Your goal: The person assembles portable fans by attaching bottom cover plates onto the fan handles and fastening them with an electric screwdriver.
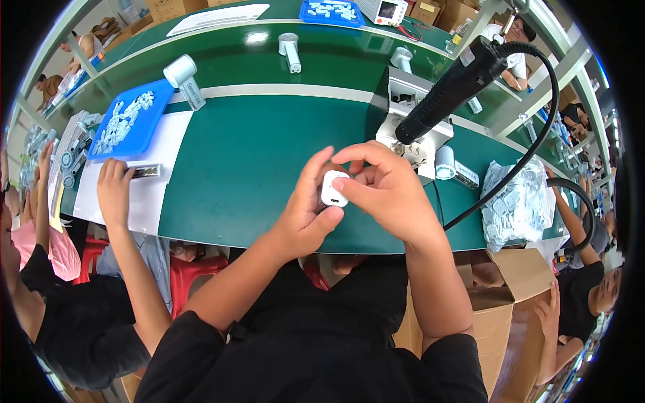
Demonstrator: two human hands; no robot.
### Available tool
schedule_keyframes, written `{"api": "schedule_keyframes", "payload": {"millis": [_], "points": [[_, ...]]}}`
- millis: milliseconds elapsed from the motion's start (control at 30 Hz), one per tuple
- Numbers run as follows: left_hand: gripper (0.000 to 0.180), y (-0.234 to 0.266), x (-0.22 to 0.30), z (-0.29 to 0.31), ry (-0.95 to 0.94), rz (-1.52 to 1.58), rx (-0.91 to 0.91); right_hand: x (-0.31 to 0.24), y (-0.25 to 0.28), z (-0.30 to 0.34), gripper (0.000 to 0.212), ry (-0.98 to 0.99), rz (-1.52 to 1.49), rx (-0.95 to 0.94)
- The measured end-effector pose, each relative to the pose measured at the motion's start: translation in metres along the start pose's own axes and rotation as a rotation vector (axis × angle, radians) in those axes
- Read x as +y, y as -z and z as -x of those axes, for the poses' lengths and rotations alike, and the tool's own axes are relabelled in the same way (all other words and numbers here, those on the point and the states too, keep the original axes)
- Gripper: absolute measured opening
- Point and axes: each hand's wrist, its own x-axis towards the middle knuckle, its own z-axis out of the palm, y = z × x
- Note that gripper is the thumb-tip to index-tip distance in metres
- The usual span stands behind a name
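Over the near part of the green table, both hands meet around a small white plastic part (332,191) with rounded corners and a dark oblong slot. My left hand (295,218) cradles it from the left, its thumb close to the lower end. The thumb of my right hand (393,191) presses on its right side, with the fingers curled above. What lies behind the part is partly hidden by my fingers.
A black cylindrical tool (451,91) with a thick cable slants over a metal box (418,127) at right. Nearby lies a clear bag of pale parts (514,208). A blue tray (161,107) and a pale-blue hair-dryer-shaped device (185,80) stand left, beside a co-worker's hand (114,191).
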Motion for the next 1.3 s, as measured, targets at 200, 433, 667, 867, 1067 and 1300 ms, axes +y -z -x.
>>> {"api": "schedule_keyframes", "payload": {"millis": [200, 433, 667, 867, 1067, 1300], "points": [[0.057, 0.006, -0.002, 0.0, 0.08, -0.174, -0.044, 0.012, 0.025, -0.002, 0.031, 0.922, 0.186, 0.952], [0.053, -0.005, -0.016, -0.006, 0.084, -0.254, -0.031, -0.012, 0.067, -0.043, 0.044, 0.346, -0.334, 0.423], [0.055, -0.015, -0.028, -0.016, -0.107, -0.28, 0.09, -0.019, 0.089, -0.021, 0.033, 0.452, -0.339, 0.52], [0.058, -0.019, -0.032, -0.018, -0.096, -0.305, 0.072, -0.015, 0.096, -0.027, 0.022, 0.469, -0.367, 0.611], [0.058, -0.022, -0.033, -0.018, -0.064, -0.313, 0.068, 0.003, 0.099, -0.032, 0.02, 0.45, -0.365, 0.601], [0.057, -0.017, -0.033, -0.015, -0.058, -0.317, 0.053, 0.0, 0.096, -0.032, 0.019, 0.379, -0.333, 0.535]]}}
